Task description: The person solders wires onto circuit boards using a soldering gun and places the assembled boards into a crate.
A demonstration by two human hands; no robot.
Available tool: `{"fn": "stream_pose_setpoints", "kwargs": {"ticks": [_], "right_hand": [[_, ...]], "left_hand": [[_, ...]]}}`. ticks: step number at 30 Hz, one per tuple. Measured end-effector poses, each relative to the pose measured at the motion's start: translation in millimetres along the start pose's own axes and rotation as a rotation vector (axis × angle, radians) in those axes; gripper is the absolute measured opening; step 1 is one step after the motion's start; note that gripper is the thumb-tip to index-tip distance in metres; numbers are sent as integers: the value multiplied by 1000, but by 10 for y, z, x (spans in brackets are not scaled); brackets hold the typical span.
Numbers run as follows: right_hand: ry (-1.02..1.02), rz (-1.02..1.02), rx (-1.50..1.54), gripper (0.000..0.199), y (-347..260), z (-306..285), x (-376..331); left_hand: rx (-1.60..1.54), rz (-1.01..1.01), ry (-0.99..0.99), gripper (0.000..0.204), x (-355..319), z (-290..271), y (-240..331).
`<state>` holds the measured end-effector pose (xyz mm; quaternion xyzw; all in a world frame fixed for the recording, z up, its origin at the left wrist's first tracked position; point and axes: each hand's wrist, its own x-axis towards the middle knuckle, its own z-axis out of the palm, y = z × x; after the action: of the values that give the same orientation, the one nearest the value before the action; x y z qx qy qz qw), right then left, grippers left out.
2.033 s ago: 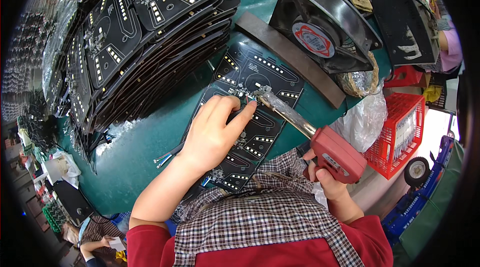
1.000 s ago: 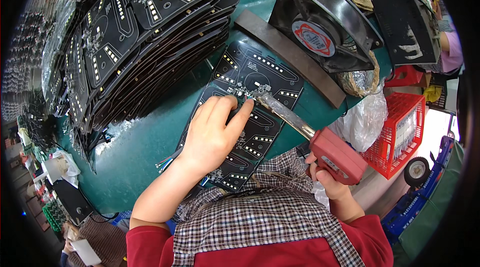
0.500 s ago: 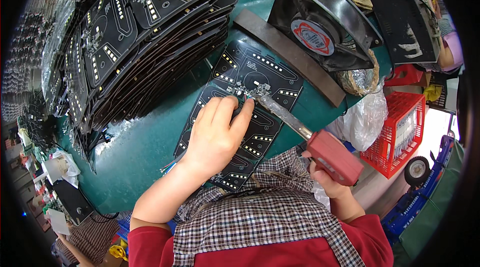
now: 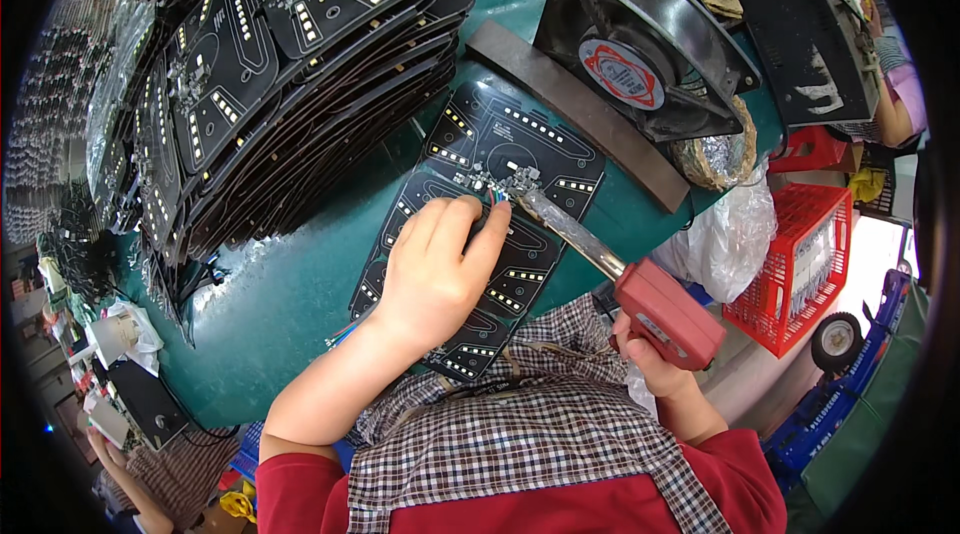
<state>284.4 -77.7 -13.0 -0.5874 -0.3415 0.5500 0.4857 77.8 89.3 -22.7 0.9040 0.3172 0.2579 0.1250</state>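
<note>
A black circuit board (image 4: 520, 149) with rows of small yellow parts lies flat on the green table (image 4: 290, 284). My left hand (image 4: 435, 269) rests on the board, its fingertips pinching thin coloured wires near the board's middle. My right hand (image 4: 650, 359) grips the red handle of a soldering gun (image 4: 640, 299). The gun's metal barrel slants up-left and its tip touches the board right beside my left fingertips. My checked apron covers the near end of the board.
Tall stacks of like black boards (image 4: 280, 64) fill the far left. A black fan (image 4: 640, 59) and a dark bar (image 4: 575, 114) stand behind the board. A clear plastic bag (image 4: 730, 234) and a red crate (image 4: 800, 269) sit right.
My left hand shifted slightly on the board and its fingers closed in on the wires. The soldering gun's tip stays at about the same spot.
</note>
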Motion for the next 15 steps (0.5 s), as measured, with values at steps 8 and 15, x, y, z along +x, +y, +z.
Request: {"fn": "stream_pose_setpoints", "kwargs": {"ticks": [8,15], "right_hand": [[16,-229,-499,58,30,-57,6],[63,-84,-210,53,-12,0,-11]], "left_hand": [[125,16,-40,33,17,-12,77],[202,46,-54,33,22,-20,98]]}}
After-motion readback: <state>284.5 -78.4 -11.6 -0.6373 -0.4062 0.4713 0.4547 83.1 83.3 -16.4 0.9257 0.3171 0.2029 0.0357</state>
